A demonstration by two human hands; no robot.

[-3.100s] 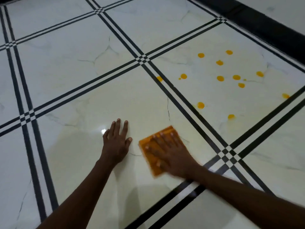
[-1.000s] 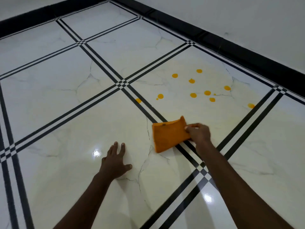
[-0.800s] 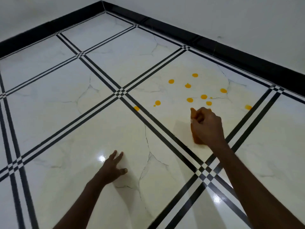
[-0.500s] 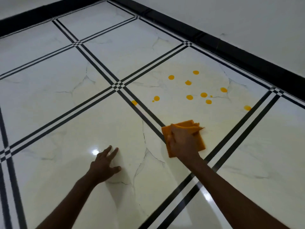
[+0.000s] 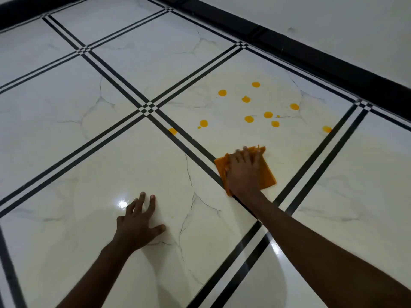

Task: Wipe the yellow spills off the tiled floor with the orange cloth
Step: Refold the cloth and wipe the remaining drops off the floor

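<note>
Black skirting band (image 5: 311,56) along the floor's far edge, plain white wall (image 5: 333,21) above it

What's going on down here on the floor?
A person is cleaning up yellow spills from a white tiled floor. Their right hand presses flat on an orange cloth, close to a black tile line. Their left hand rests spread on the floor, apparently for support. About a dozen yellow drops lie unwiped on the tile just beyond the cloth, toward the black skirting along the wall, so the job is not yet finished.
</note>
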